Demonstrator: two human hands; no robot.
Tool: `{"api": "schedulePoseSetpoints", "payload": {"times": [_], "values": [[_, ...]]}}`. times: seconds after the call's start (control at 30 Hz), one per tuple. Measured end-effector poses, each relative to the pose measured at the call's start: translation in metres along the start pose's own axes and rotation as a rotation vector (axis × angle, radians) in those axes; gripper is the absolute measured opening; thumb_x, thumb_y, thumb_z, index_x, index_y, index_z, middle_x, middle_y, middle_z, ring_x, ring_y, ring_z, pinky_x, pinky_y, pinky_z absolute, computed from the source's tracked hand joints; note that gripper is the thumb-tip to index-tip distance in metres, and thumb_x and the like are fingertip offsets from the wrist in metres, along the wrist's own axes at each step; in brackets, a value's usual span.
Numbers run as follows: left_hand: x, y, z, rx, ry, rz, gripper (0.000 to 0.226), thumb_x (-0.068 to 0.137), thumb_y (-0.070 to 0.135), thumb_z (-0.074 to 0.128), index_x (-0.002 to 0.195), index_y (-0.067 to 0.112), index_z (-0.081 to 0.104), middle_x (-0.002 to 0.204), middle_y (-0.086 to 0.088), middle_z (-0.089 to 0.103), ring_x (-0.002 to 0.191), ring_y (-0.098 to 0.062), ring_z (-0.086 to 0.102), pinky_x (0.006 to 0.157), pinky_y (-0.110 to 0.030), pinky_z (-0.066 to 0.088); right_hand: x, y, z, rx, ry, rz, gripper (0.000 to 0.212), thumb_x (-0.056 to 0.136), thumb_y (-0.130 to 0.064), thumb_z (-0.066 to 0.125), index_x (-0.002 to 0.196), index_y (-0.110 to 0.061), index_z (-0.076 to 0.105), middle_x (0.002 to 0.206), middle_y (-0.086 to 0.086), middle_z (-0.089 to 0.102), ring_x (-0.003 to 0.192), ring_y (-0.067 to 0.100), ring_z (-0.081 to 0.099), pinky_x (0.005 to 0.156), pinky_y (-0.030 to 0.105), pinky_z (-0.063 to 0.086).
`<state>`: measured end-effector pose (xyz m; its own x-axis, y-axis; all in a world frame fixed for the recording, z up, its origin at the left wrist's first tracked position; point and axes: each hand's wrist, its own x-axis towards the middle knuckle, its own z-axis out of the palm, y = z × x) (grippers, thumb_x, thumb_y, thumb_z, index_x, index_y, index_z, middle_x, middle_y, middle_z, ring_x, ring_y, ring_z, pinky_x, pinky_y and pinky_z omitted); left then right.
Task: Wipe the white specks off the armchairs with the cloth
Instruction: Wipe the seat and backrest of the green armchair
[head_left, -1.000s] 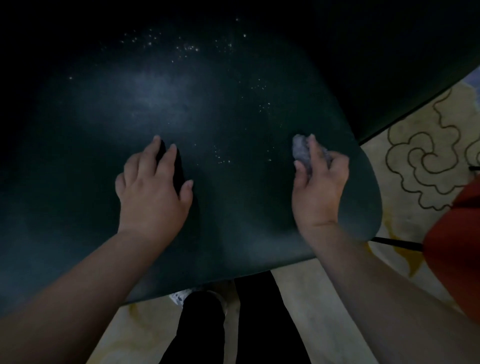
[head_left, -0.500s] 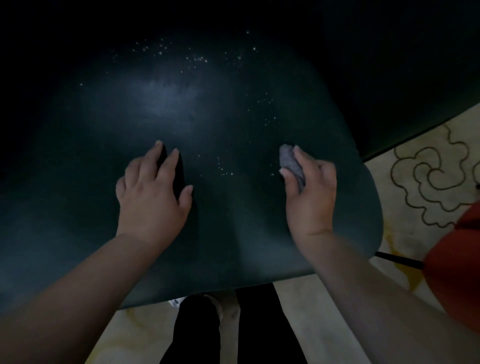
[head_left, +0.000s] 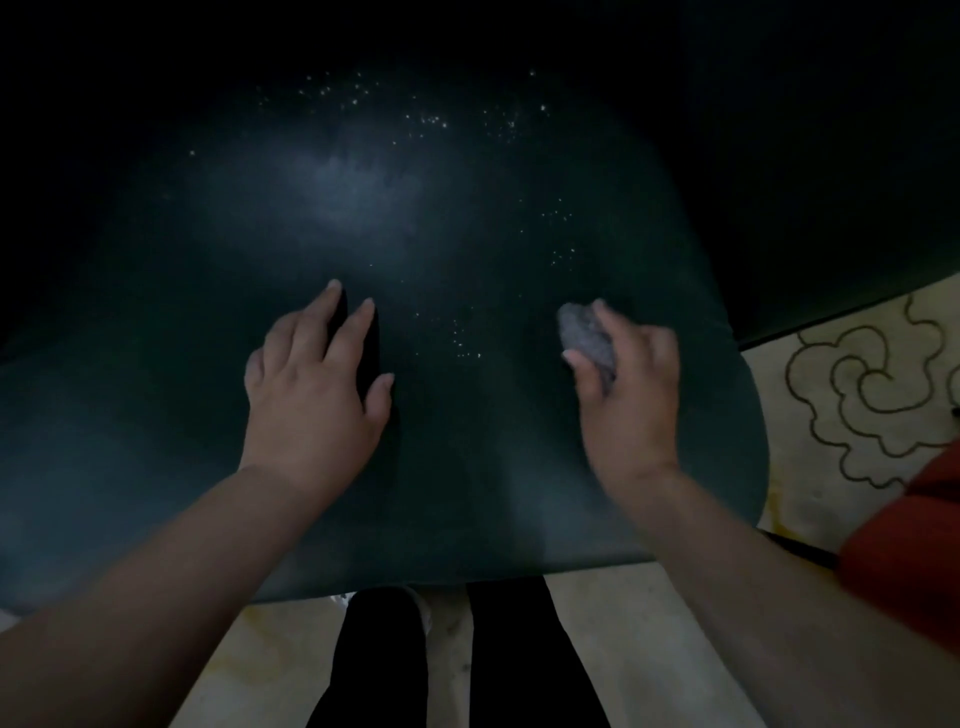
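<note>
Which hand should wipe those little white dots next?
Probably the right hand: it already grips the crumpled grey cloth, beside the white specks on the dark green seat cushion. The left hand rests flat, holding nothing.

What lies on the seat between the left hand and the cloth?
In the head view, a small cluster of white specks lies on the dark seat between the left hand and the grey cloth gripped by the right hand.

Specks (head_left: 462, 343) lie on the seat (head_left: 467, 467) between both hands.
</note>
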<state>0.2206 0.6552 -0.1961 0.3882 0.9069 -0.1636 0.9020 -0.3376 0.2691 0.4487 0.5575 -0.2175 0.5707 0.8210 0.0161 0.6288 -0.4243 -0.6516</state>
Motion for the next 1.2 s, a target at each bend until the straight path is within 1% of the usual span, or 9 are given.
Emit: {"api": "schedulePoseSetpoints", "payload": {"times": [0.13, 0.3, 0.47, 0.67, 0.73, 0.87, 0.97, 1.07, 1.2], "values": [[0.000, -0.001, 0.001, -0.008, 0.010, 0.001, 0.065, 0.083, 0.032, 0.067, 0.142, 0.017, 0.044, 0.153, -0.009, 0.031, 0.130, -0.034, 0.030, 0.102, -0.054, 0.030, 0.018, -0.013, 0.014, 0.004, 0.106, 0.108, 0.049, 0.089, -0.015, 0.067, 0.135, -0.007, 0.051, 0.118, 0.015, 0.046, 0.108, 0.025, 0.052, 0.098, 0.031, 0.046], [-0.002, -0.003, 0.002, -0.016, 0.020, -0.002, 0.064, 0.083, 0.033, 0.067, 0.141, 0.017, 0.046, 0.153, -0.009, 0.032, 0.130, -0.034, 0.030, 0.101, -0.053, 0.029, -0.021, -0.037, 0.032, 0.027, -0.087, -0.146, 0.048, 0.087, -0.022, 0.063, 0.133, -0.010, 0.054, 0.113, 0.012, 0.050, 0.103, 0.027, 0.055, 0.090, 0.044, 0.051], [-0.002, -0.013, -0.002, -0.019, 0.034, -0.047, 0.064, 0.084, 0.035, 0.065, 0.142, 0.019, 0.044, 0.155, -0.009, 0.028, 0.133, -0.033, 0.026, 0.105, -0.052, 0.026, 0.005, -0.049, 0.050, 0.025, 0.001, -0.101, 0.050, 0.084, -0.011, 0.072, 0.131, -0.008, 0.055, 0.110, 0.015, 0.050, 0.099, 0.028, 0.055, 0.087, 0.044, 0.052], [-0.006, -0.021, -0.003, -0.043, 0.053, -0.095, 0.063, 0.085, 0.035, 0.064, 0.143, 0.020, 0.043, 0.155, -0.009, 0.027, 0.134, -0.033, 0.026, 0.106, -0.052, 0.025, 0.014, -0.091, 0.084, -0.038, -0.218, -0.408, 0.054, 0.077, -0.012, 0.078, 0.128, -0.009, 0.059, 0.105, 0.017, 0.056, 0.094, 0.034, 0.056, 0.077, 0.048, 0.052], [-0.007, -0.021, -0.003, -0.049, 0.050, -0.102, 0.063, 0.085, 0.036, 0.063, 0.143, 0.021, 0.042, 0.155, -0.008, 0.027, 0.134, -0.031, 0.026, 0.107, -0.051, 0.025, 0.025, -0.082, 0.077, -0.058, -0.196, -0.380, 0.052, 0.079, -0.012, 0.075, 0.128, -0.010, 0.059, 0.108, 0.018, 0.056, 0.097, 0.033, 0.055, 0.081, 0.046, 0.051], [-0.009, -0.028, -0.004, -0.054, 0.057, -0.115, 0.063, 0.086, 0.037, 0.060, 0.143, 0.020, 0.042, 0.155, -0.008, 0.026, 0.134, -0.030, 0.024, 0.108, -0.050, 0.025, 0.024, -0.060, 0.062, -0.066, 0.033, -0.162, 0.052, 0.083, -0.009, 0.071, 0.132, -0.008, 0.055, 0.112, 0.018, 0.052, 0.102, 0.029, 0.053, 0.089, 0.039, 0.050], [-0.008, -0.028, -0.004, -0.050, 0.057, -0.116, 0.063, 0.085, 0.037, 0.061, 0.143, 0.020, 0.042, 0.155, -0.008, 0.027, 0.134, -0.029, 0.024, 0.107, -0.050, 0.026, -0.002, -0.079, 0.072, -0.092, -0.057, -0.294, 0.054, 0.078, -0.009, 0.075, 0.129, -0.007, 0.057, 0.110, 0.019, 0.055, 0.097, 0.031, 0.055, 0.084, 0.034, 0.048], [-0.007, -0.027, -0.004, -0.050, 0.036, -0.128, 0.064, 0.086, 0.037, 0.059, 0.144, 0.021, 0.040, 0.156, -0.008, 0.024, 0.135, -0.030, 0.023, 0.108, -0.049, 0.024, 0.001, -0.100, 0.090, -0.066, -0.223, -0.473, 0.054, 0.076, -0.011, 0.077, 0.128, -0.010, 0.060, 0.107, 0.016, 0.057, 0.094, 0.032, 0.056, 0.079, 0.044, 0.053], [-0.005, -0.029, -0.005, -0.047, 0.047, -0.128, 0.063, 0.086, 0.036, 0.061, 0.144, 0.021, 0.041, 0.156, -0.007, 0.025, 0.135, -0.031, 0.025, 0.108, -0.049, 0.024, 0.042, -0.085, 0.086, -0.068, -0.045, -0.305, 0.051, 0.081, -0.009, 0.072, 0.129, -0.012, 0.058, 0.107, 0.018, 0.054, 0.097, 0.032, 0.054, 0.081, 0.045, 0.052]]}}
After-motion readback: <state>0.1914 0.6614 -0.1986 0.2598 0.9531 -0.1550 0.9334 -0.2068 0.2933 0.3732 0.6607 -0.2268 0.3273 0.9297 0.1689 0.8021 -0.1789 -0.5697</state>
